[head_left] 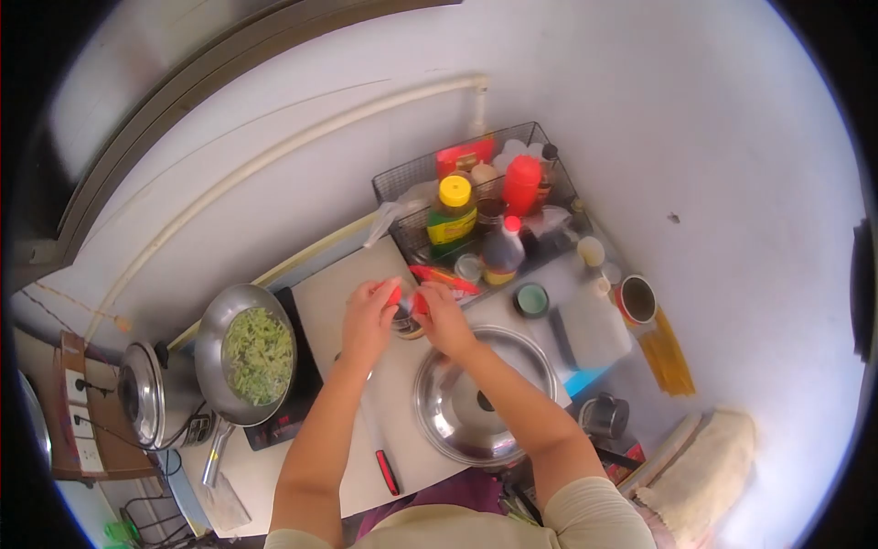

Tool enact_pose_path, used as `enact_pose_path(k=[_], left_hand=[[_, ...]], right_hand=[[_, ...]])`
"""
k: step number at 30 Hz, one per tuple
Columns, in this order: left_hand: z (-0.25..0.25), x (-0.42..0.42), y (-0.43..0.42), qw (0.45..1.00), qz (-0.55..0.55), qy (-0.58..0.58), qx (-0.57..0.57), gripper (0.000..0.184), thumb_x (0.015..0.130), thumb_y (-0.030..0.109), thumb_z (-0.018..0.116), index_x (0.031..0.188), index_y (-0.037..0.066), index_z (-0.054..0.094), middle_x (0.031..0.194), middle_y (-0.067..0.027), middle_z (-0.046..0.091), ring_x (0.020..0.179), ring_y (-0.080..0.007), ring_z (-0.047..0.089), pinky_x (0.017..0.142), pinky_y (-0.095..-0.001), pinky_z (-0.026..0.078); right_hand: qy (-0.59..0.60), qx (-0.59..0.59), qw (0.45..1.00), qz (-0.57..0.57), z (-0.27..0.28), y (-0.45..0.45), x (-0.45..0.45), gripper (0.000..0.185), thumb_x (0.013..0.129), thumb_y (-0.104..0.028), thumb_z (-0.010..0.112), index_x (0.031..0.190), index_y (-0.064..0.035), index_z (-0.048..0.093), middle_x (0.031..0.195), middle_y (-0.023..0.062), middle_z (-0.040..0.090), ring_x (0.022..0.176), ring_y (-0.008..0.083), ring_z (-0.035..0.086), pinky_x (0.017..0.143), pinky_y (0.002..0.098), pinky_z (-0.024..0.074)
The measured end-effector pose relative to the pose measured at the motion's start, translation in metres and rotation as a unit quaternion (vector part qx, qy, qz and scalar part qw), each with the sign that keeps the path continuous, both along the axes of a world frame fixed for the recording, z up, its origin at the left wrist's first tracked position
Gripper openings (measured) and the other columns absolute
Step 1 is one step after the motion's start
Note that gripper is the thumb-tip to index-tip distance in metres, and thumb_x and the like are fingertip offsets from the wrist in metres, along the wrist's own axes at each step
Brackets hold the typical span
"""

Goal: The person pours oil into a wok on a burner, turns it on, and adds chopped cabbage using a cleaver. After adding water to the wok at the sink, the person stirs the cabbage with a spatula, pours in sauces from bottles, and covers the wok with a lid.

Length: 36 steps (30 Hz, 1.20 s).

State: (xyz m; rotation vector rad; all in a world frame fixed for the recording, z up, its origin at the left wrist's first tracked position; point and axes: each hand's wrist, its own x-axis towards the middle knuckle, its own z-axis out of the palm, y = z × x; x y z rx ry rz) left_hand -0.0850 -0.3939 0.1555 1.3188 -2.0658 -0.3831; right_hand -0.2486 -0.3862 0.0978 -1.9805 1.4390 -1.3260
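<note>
A small jar (407,322) with a dark body and a label stands or hangs between my hands over the board, its upper part partly hidden. My left hand (368,316) is closed at its left side, with a small red piece (394,296) at the fingertips. On the other side my right hand (444,320) is closed too, pinching another red piece (422,304). Whether the red pieces belong to one lid cannot be made out. Just right of my right forearm's base lies a steel pan lid (439,416) with a dark knob. A red-and-black knife handle (387,472) lies near the front edge.
A frying pan (215,320) of shredded green vegetable sits on an induction cooker (274,428) at left, beside a rice cooker (142,393). Behind, a wire basket (393,183) holds bottles. A green bowl (530,300), a white jug (593,325) and a cup (637,300) stand right.
</note>
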Motion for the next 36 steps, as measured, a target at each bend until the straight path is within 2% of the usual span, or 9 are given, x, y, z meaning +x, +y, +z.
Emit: enact_pose_path(k=[4,7,11,16,18,21,24,27,36], left_hand=[[0.006,-0.01,-0.006,0.996,0.025,-0.025,0.086,0.066,0.072,0.004,0.066,0.133,0.019,0.043,0.116,-0.0183,0.05,0.106,-0.0361,0.049,0.091,-0.0417,0.04],[0.043,-0.038,0.006,0.988,0.112,-0.102,-0.017,0.07,0.073,0.004,0.065,0.137,0.015,0.038,0.122,-0.0161,0.047,0.112,-0.0353,0.046,0.094,-0.041,0.039],[0.066,-0.084,0.002,0.993,-0.026,-0.082,-0.081,0.068,0.072,0.002,0.063,0.135,0.012,0.04,0.13,-0.0171,0.042,0.119,-0.0373,0.042,0.1,-0.0427,0.033],[0.06,-0.156,-0.027,0.967,-0.241,-0.04,-0.071,0.066,0.072,-0.009,0.053,0.134,0.008,0.039,0.137,-0.019,0.037,0.126,-0.036,0.037,0.104,-0.0418,0.031],[0.054,-0.176,-0.04,0.968,-0.246,-0.02,-0.05,0.068,0.071,-0.012,0.049,0.135,0.006,0.038,0.139,-0.0198,0.034,0.128,-0.0359,0.035,0.104,-0.0412,0.03],[0.056,-0.195,-0.052,0.971,-0.238,0.008,0.004,0.07,0.073,-0.014,0.045,0.138,0.006,0.03,0.141,-0.021,0.031,0.13,-0.0358,0.032,0.106,-0.0406,0.029],[0.049,-0.203,-0.061,0.973,-0.229,0.036,0.024,0.07,0.075,-0.013,0.044,0.14,0.006,0.027,0.141,-0.0216,0.03,0.13,-0.0354,0.032,0.106,-0.0409,0.029],[0.044,-0.206,-0.063,0.974,-0.223,0.029,0.033,0.069,0.076,-0.012,0.044,0.14,0.006,0.025,0.141,-0.0224,0.03,0.129,-0.0357,0.033,0.106,-0.0407,0.03],[0.021,-0.208,-0.049,0.968,-0.235,0.029,0.077,0.067,0.077,-0.01,0.047,0.139,0.005,0.028,0.138,-0.0228,0.035,0.127,-0.0354,0.036,0.105,-0.0394,0.032]], right_hand=[[-0.026,0.004,1.0,-0.012,0.043,-0.001,-0.045,0.028,0.08,-0.005,0.064,0.106,-0.003,0.056,0.091,0.014,0.06,0.083,0.0298,0.06,0.073,0.0324,0.0492],[-0.047,-0.065,0.986,-0.146,0.053,-0.03,-0.093,0.02,0.081,-0.007,0.062,0.1,-0.0028,0.058,0.091,0.014,0.062,0.084,0.0297,0.062,0.07,0.0354,0.0495],[-0.032,-0.1,0.956,-0.274,0.064,-0.091,-0.155,0.02,0.084,-0.01,0.058,0.103,-0.0025,0.057,0.098,0.017,0.061,0.09,0.0321,0.06,0.077,0.0381,0.0474],[0.089,-0.021,0.949,-0.303,0.054,-0.165,-0.203,0.046,0.083,-0.005,0.054,0.128,-0.0061,0.043,0.128,0.019,0.045,0.109,0.0375,0.049,0.09,0.043,0.0421],[0.136,0.037,0.946,-0.293,0.059,-0.181,-0.212,0.061,0.081,-0.004,0.054,0.138,-0.0112,0.033,0.14,0.0185,0.032,0.113,0.0406,0.046,0.093,0.0449,0.0409],[0.211,-0.033,0.932,-0.292,0.049,-0.205,-0.226,0.057,0.079,-0.006,0.056,0.133,-0.012,0.038,0.136,0.0182,0.035,0.114,0.0387,0.045,0.092,0.0453,0.0415],[0.212,0.085,0.948,-0.221,0.063,-0.207,-0.237,0.054,0.073,-0.005,0.062,0.125,-0.0045,0.045,0.128,0.0256,0.041,0.114,0.0405,0.045,0.095,0.043,0.04],[0.234,0.169,0.923,-0.255,0.076,-0.202,-0.24,0.043,0.074,-0.007,0.062,0.114,-0.0079,0.047,0.12,0.0191,0.045,0.097,0.0384,0.055,0.084,0.047,0.0461],[0.168,0.048,0.953,-0.247,0.042,-0.187,-0.264,0.035,0.066,-0.016,0.073,0.096,-0.0049,0.057,0.089,0.0186,0.059,0.086,0.0374,0.059,0.075,0.0453,0.0477]])
